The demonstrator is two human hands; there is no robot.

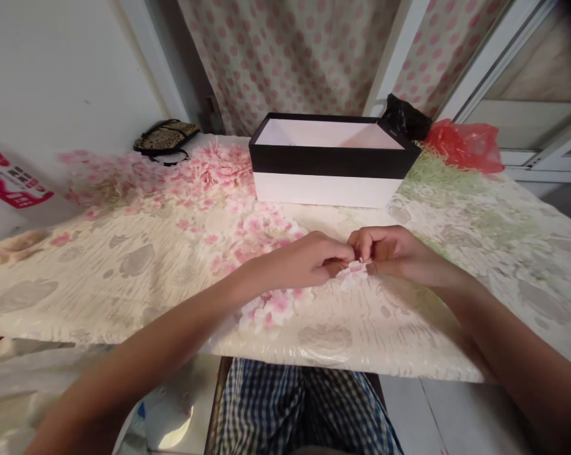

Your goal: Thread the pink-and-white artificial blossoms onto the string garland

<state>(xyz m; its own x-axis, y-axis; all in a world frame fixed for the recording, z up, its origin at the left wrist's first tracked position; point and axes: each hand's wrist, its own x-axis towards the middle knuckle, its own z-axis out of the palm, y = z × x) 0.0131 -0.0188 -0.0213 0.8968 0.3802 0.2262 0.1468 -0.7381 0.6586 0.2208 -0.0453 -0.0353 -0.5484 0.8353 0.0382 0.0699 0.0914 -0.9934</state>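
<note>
Over the front part of the table, my left hand [320, 258] and my right hand [389, 253] meet with pinched fingers. Between them is a pale pink artificial flower [354, 273], held by both sets of fingertips. Its far side is partly covered by my fingers. Loose pink and white petals [251, 237] spread under and beyond my left forearm, with a small cluster of petals [269, 311] nearer the table edge. Behind my hands stands an open box [332, 189], white below with a black band round its rim.
A heap of pink blossoms [214, 165] lies left of the box, near a patterned pouch [166, 136]. Light green shredded filler [441, 180], a red plastic bag [470, 145] and a black plastic bag [406, 117] are at the right. A patterned cloth [138, 259] covers the table.
</note>
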